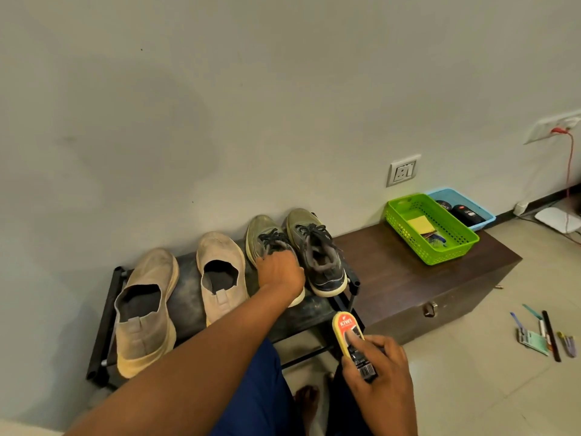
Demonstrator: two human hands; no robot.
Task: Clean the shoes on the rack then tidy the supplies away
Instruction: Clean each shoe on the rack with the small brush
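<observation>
Home interior, likely entryway: low shoe rack (107,313) with worn shoes (220,272) against painted wall (220,105), wall socket (404,170), tiled floor (471,388), wooden trunk (408,278).

wall socket (403,170), red cable (569,171), pens (545,336)

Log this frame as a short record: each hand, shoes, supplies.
left hand: grips the left lace-up sneaker at its opening
right hand: holds Kiwi shoe-shine sponge
shoes: two beige slip-ons and two dark sneakers on black rack
supplies: green basket and blue basket on wooden chest
</observation>
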